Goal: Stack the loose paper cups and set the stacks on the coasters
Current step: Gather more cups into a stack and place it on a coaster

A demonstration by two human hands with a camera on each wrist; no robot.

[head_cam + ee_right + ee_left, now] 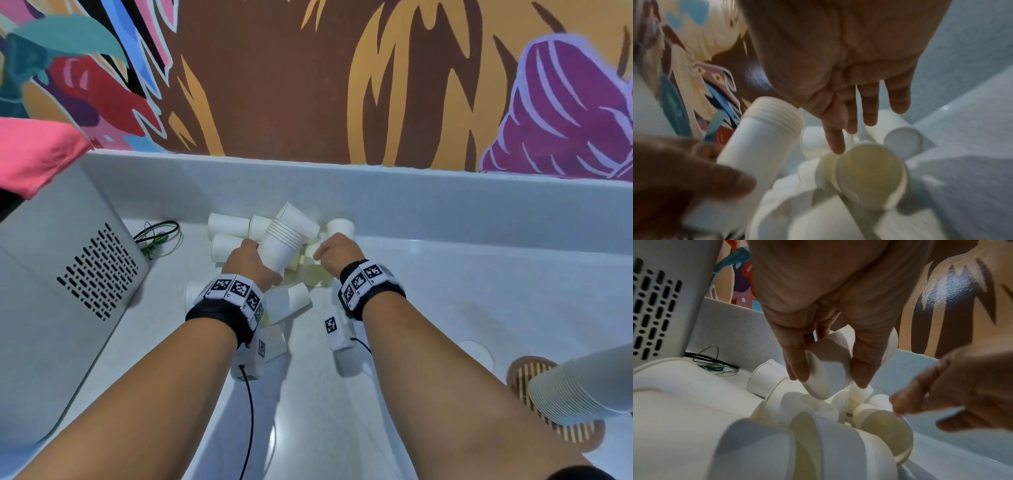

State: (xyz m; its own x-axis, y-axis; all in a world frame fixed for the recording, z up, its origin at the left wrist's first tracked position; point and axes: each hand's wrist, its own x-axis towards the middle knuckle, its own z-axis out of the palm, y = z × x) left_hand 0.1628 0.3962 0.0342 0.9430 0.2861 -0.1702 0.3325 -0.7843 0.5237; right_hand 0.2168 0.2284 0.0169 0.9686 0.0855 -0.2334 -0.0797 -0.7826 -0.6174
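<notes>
Cups [236, 233] loose in a heap | our left hand [251, 265] grips a stack [279, 248] | our right hand [337, 251] spread, fingers straight over cup [869, 167]

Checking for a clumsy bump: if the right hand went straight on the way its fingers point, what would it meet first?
Probably the white paper cup lying on its side, its cream inside facing up, just under the right hand fingertips; depth is unclear.

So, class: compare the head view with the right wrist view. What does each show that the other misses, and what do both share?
Only the head view shows the wooden coaster with a tall stack lying over it, and the grey vented box. Only the right wrist view shows the right hand with its fingers straight, reaching toward a loose cup. Both show the left hand gripping the held stack.
</notes>
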